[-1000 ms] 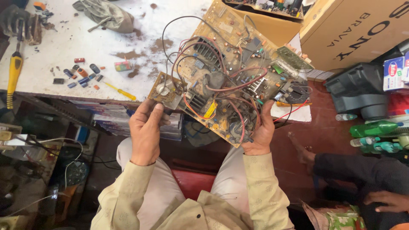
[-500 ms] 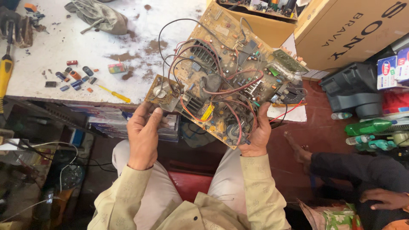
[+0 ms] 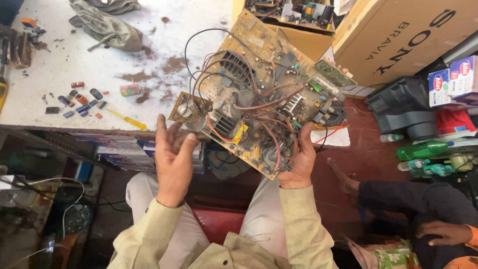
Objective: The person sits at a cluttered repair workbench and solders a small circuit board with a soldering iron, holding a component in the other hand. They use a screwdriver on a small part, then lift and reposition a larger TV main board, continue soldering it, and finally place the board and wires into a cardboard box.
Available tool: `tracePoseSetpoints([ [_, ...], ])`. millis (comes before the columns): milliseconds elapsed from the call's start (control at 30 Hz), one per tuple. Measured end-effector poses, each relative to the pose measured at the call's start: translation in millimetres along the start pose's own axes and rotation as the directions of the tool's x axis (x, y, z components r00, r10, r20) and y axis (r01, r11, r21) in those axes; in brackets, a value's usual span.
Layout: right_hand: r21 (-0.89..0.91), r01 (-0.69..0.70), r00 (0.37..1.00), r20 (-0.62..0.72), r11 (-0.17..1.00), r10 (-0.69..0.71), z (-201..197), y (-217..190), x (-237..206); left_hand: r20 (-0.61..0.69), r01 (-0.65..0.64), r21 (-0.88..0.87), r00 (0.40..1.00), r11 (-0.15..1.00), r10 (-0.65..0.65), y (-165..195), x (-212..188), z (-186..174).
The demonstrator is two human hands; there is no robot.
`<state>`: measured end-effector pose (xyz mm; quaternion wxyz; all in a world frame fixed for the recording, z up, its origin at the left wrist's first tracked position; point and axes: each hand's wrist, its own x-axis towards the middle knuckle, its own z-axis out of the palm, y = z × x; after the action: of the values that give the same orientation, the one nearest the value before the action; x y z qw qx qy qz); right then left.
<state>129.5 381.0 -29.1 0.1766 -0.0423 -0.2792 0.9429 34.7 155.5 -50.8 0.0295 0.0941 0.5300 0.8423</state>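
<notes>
Your right hand [image 3: 298, 162] grips the lower edge of the wired circuit board [image 3: 264, 94] at frame centre, while your left hand [image 3: 172, 159] hangs open beside its small attached board [image 3: 186, 108].

Bench: white worktop [image 3: 59, 55], rust-stained.
Floor: dark red [image 3: 368, 164].
Right: cardboard box [image 3: 398, 40].
Light: bright daylight.

This place is a small electronics repair workshop. The white bench [image 3: 99, 65] is stained and dusty, with loose small parts [image 3: 79, 97], a yellow screwdriver [image 3: 127, 118] and a rag [image 3: 104, 25] on it. Cardboard boxes [image 3: 398, 40], old circuit boards [image 3: 259, 94] and wires [image 3: 45, 199] fill the space around it.
</notes>
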Motion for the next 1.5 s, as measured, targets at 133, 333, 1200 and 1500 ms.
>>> tracePoseSetpoints([
  [133, -0.072, 0.071, 0.997, 0.003, 0.995, -0.071, 3.8, -3.7, 0.5, 0.03, -0.341, 0.482, 0.927, 0.807, 0.374, 17.4, -28.4, 19.3],
  [333, -0.086, 0.054, 0.998, -0.012, 0.995, -0.055, 21.9, -9.1, 8.6, 0.344, -0.596, 0.611, 0.793, 0.522, 0.503, 33.2, -49.2, 67.2],
  [1200, -0.15, 0.127, 0.992, 0.013, 0.98, -0.127, 16.2, 7.4, 33.3, 0.265, -0.431, 0.592, 0.902, 0.681, 0.341, -62.1, 32.9, 90.7],
  [1500, -0.162, 0.203, 0.978, -0.025, 0.966, -0.209, -33.1, 14.6, 33.0, 0.429, -0.569, 0.513, 0.818, 0.642, 0.382, -61.0, 31.0, 90.5],
])
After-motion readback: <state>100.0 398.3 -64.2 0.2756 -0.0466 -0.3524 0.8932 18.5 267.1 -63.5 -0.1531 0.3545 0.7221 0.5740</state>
